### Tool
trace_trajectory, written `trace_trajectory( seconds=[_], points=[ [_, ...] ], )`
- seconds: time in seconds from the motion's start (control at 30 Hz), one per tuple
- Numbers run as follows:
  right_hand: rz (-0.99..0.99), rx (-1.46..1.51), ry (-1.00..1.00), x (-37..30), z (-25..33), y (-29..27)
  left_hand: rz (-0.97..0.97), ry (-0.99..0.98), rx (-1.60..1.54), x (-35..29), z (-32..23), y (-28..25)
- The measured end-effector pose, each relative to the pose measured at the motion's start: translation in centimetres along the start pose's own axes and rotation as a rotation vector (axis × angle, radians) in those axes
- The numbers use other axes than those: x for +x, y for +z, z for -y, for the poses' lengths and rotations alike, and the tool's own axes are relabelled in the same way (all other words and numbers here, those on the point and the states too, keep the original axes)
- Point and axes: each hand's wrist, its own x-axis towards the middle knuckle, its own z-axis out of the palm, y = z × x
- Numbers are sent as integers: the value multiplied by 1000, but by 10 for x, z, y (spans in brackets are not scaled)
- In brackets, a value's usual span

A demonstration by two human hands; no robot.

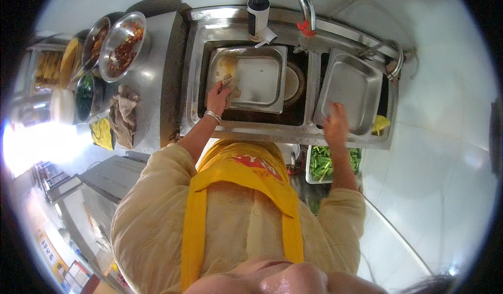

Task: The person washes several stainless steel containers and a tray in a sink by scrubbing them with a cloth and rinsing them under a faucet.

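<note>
Inside the left basin (296, 117) of the double sink, a rectangular steel tray (259, 76) sits with its open side up, a yellowish smear showing toward its far left corner. My left hand (217, 100) is closed on a crumpled brownish cloth (231, 88), which I hold against the tray's left part, near its front edge. My right hand (336, 123) is at the front left edge of a second steel tray (356, 87), which lies tilted over the right basin; the hand is blurred, so I cannot tell whether its fingers are closed on the rim or apart. Just beside that tray, to its right, is something yellow (381, 123). Behind the basins a curved faucet (304, 6) rises, a red piece (306, 29) near its end. On the steel counter (152, 84) to my left are a metal bowl (123, 46) of red chopped food and a rumpled grey-brown rag (123, 113). Below the sink's front edge, near my right forearm, green leafy vegetables (321, 164) fill a white container (308, 165).
</note>
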Motion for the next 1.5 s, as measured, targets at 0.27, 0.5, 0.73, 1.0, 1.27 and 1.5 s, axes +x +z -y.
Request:
trace_trajectory(
  seconds=[0.27, 0.5, 0.73, 1.0, 1.27, 1.5],
  points=[
    [-21, 47, 78, 72, 98, 125, 46, -102, -58, -1, 0, -3],
    [142, -39, 261, 92, 104, 130, -14, 112, -46, -8, 22, -24],
    [272, 49, 405, 100, 83, 143, -6, -55, -76, -13, 18, -37],
    [122, 36, 310, 95, 104, 116, 23, -140, 4, -10, 12, -38],
    [243, -79, 321, 96, 98, 124, 34, -91, 8, -16, -1, -31],
    [439, 12, 483, 116, 97, 122, 40, -127, -114, -17, 3, -29]
  ],
)
